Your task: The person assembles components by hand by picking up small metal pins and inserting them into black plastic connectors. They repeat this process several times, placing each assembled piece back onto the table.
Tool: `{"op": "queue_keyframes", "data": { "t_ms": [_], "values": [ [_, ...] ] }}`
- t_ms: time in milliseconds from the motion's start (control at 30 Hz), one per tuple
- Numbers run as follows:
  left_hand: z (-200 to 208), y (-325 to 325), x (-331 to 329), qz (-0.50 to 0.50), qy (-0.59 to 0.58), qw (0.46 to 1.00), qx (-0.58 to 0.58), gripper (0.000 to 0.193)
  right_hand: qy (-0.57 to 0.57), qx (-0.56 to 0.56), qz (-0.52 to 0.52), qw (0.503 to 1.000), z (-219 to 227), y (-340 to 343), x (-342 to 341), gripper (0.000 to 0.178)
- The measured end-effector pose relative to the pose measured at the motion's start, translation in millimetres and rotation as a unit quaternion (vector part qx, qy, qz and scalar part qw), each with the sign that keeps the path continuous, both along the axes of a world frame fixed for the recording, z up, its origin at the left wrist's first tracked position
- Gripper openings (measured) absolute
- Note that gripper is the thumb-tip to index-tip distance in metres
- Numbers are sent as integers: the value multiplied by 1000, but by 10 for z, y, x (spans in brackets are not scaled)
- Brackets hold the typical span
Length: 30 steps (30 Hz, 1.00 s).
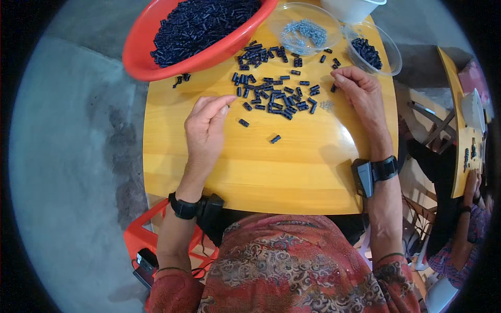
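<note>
No Readable Writing in View

No word, number or sign is showing clearly enough for reading. On the black box (146, 259) at the lower left, a small pale patch is standing out, but it is appearing too small to tell whether it is a label. The red shirt (282, 261) is carrying curling patterns, and these are forming no letters that can be read. The small black pieces (275, 139) on the table (250, 177) are lying too small in the view for reading any marking.
</note>
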<state>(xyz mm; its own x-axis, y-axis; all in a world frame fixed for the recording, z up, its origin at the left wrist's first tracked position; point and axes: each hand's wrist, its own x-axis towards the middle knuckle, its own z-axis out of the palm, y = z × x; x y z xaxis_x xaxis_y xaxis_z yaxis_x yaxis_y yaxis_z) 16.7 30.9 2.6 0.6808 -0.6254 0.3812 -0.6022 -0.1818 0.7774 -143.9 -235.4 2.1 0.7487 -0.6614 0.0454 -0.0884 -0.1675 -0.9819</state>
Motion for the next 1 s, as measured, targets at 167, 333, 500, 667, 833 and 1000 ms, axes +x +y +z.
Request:
{"op": "queue_keyframes", "data": {
  "t_ms": [167,333,500,667,833,1000],
  "values": [
    [138,146,-329,29,115,993,6,19,2,1,-4,1000,-20,-21,-18,17],
    [116,138,-446,-65,20,995,77,19,5,-8,0,1000,11,-8,-29,18],
    [88,-153,-274,-76,9,997,9,19,-12,-10,9,1000,10,-14,-16,17],
    [156,-100,-500,-112,51,992,29,24,3,2,1,1000,10,-16,-28,17],
    [97,0,-788,-222,-8,969,110,28,-11,0,9,1000,9,-10,-21,16],
    [82,-246,-675,-200,-91,971,94,27,11,-29,2,1000,-55,-51,-11,17]
  ]
}}
